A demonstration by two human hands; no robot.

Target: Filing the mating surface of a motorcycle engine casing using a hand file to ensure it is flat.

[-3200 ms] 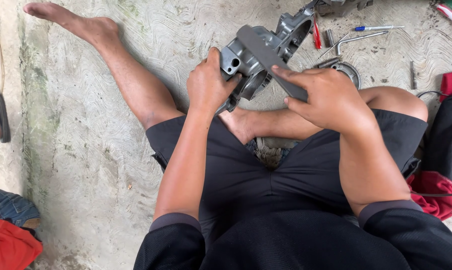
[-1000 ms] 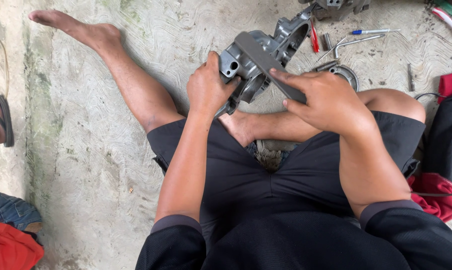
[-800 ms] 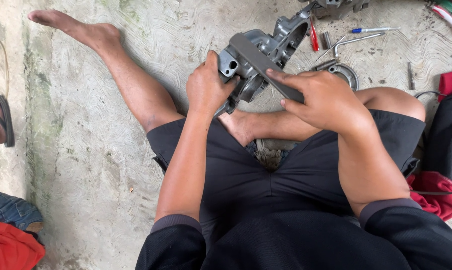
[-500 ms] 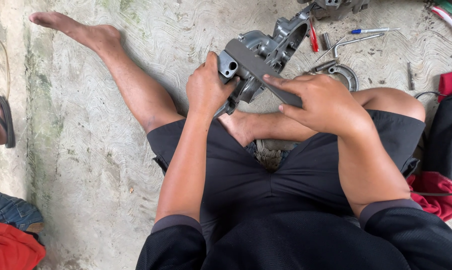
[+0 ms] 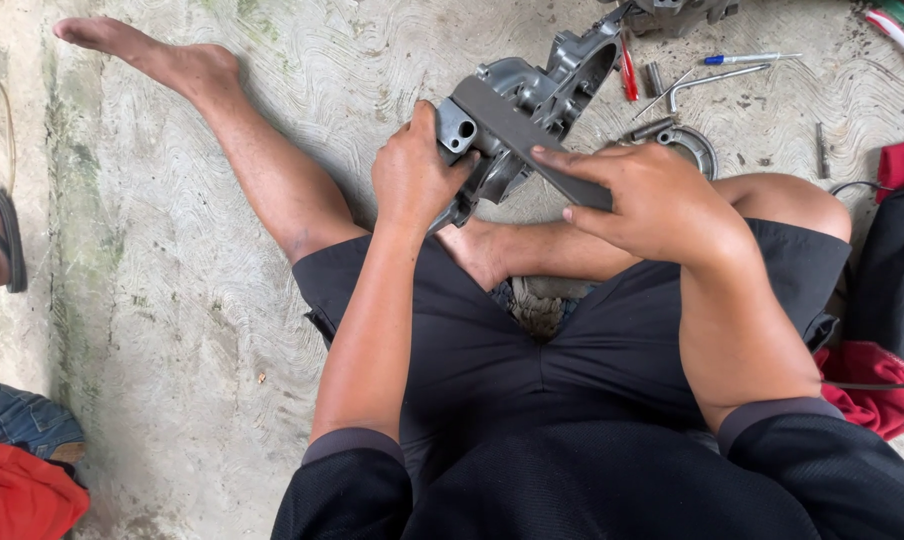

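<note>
Grey cast-metal engine casing (image 5: 532, 100) rests on the concrete floor (image 5: 222, 300) between the seated person's legs. The left hand (image 5: 412, 180) wraps its fingers around the casing's near edge, steadying it. The right hand (image 5: 657, 200) pinches a flat dark strip (image 5: 512, 135) under extended fingers, pressing it across the casing's face.

Right hand (image 5: 662, 200) hides the flat bar's (image 5: 517, 140) end.

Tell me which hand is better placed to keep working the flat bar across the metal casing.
Right, probably. The right hand already lies on the flat grey bar, fingers stretched along it, free to push. The left hand grips the grey metal casing at its near edge, steadying it.
</note>
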